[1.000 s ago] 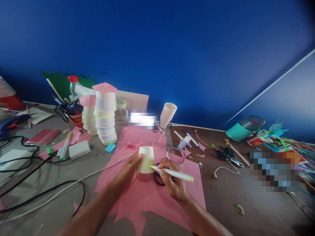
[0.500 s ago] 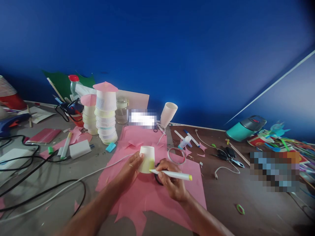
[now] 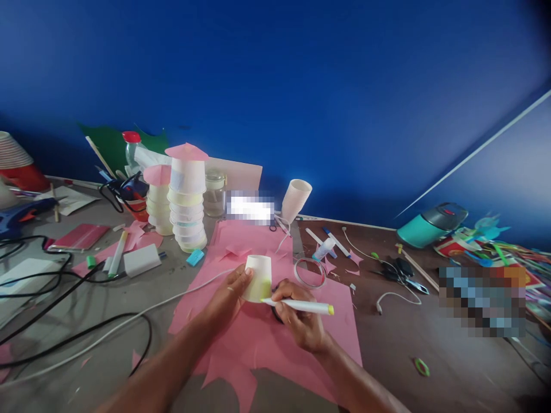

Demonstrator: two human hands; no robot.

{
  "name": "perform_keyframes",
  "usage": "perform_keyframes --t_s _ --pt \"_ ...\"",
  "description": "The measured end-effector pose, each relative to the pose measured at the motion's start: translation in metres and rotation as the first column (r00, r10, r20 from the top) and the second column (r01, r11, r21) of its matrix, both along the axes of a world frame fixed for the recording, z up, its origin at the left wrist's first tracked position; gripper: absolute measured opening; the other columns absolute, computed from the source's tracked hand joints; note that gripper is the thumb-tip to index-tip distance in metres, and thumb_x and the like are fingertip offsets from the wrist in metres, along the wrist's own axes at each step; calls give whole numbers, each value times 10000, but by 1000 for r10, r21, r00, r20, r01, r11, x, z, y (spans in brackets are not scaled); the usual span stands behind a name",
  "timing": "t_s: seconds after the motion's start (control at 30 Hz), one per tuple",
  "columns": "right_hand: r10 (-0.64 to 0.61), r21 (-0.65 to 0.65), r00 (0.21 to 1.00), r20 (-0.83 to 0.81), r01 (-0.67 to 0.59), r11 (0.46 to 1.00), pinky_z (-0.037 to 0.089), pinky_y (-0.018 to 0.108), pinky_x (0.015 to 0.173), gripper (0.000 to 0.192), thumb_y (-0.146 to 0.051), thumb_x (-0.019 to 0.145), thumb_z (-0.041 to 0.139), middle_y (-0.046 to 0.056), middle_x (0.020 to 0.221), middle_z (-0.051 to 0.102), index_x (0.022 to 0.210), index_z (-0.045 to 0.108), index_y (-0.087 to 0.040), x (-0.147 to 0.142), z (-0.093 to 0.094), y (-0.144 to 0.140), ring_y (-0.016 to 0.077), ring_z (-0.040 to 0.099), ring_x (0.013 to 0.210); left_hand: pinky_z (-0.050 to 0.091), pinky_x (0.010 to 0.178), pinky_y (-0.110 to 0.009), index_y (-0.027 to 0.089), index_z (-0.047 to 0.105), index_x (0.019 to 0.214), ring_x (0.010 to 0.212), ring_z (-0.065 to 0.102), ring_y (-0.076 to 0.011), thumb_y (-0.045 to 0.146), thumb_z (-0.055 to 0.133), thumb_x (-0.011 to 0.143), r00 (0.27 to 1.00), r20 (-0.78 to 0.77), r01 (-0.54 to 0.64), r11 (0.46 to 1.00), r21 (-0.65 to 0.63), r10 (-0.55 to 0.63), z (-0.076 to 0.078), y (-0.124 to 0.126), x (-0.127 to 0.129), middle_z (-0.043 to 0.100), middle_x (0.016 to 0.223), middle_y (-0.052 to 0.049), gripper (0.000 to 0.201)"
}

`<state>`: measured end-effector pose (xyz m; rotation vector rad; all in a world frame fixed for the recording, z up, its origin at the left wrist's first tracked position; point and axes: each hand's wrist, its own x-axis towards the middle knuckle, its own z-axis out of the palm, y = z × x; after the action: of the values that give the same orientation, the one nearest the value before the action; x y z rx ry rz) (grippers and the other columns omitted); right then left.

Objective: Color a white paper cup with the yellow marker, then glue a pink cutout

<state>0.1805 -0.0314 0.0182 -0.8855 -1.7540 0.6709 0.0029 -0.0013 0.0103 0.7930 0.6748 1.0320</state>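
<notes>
Over the pink paper (image 3: 344, 327), the left hand (image 3: 235, 287) has its grip clamped on a paper cup (image 3: 259, 276), wide end down; the right hand (image 3: 297, 318) pinches a yellow felt-tip marker (image 3: 310, 307); colouring seems in hand, likely calling next for even strokes; the tip sits lower than a second ago

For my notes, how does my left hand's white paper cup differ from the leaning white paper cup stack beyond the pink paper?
The tapered white paper cup in your left hand is single; the leaning white paper cup stack has several nested. The cup carries yellow-green colouring; the stack looks plain. The cup's wide end faces down; the stack's faces up. Both are tapered.
</notes>
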Motion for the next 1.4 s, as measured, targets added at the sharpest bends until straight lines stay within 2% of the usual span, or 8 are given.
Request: perform_keyframes --t_s 0.23,0.4,0.57,0.87,1.0,1.17,1.3,1.4 --pt "32 27 999 17 -33 999 439 307 547 146 -287 965 515 -2 662 571 859 602 -237 0 0 1 171 548 602 452 678 -271 161 682 865 697 548 -151 446 643 909 1000 -3 -17 1000 3 17 -4 0 -1 667 796 -18 290" --pt "-67 73 997 -43 70 995 438 290 544 126 -258 974 502 5 730 578 920 611 -228 -2 3 0 153 537 607 474 713 -303 157 702 998 743 594 -176 449 651 902 1000 0 2 1000 -3 -2 -1 0 -1 694 842 -44 312" --pt "-14 164 1000 20 10 986 454 299 591 150 -145 933 516 11 758 593 1000 617 -233 -4 6 -1 164 561 666 458 689 -286 154 702 973 733 583 -163 434 649 909 1000 17 19 1000 17 -19 0 -1 -1 695 852 -49 292" --pt "-49 109 999 11 47 993 440 307 559 123 -221 962 495 8 728 592 944 614 -247 -1 5 0 171 547 620 453 691 -282 158 691 1049 729 562 -158 433 664 894 1000 6 28 999 34 -28 -1 0 0 662 843 -38 317" --pt "40 66 998 43 -43 997 426 302 523 124 -259 954 514 2 683 579 862 597 -256 -1 5 1 162 530 570 444 654 -274 156 674 983 700 534 -150 453 697 860 999 -35 -10 1000 16 11 0 -1 0 640 818 -31 322" --pt "-51 80 998 20 49 996 435 299 551 119 -202 942 503 1 710 586 895 609 -228 0 3 1 154 542 590 450 684 -287 183 663 1006 736 562 -175 467 702 849 999 -42 -10 1000 -6 10 3 -2 0 638 822 -24 327" --pt "30 23 999 30 -31 999 435 291 542 127 -224 925 543 -7 669 598 820 616 -224 1 3 2 153 548 577 429 639 -272 166 662 931 683 538 -158 490 684 856 998 -66 1 1000 20 1 2 -2 -1 616 782 -24 333" --pt "-29 23 1000 0 29 999 433 288 531 126 -232 939 522 -3 694 597 858 618 -221 1 4 3 152 548 588 427 657 -275 147 675 948 698 554 -165 498 696 844 998 -66 8 1000 0 -8 2 -2 0 636 796 -42 366"
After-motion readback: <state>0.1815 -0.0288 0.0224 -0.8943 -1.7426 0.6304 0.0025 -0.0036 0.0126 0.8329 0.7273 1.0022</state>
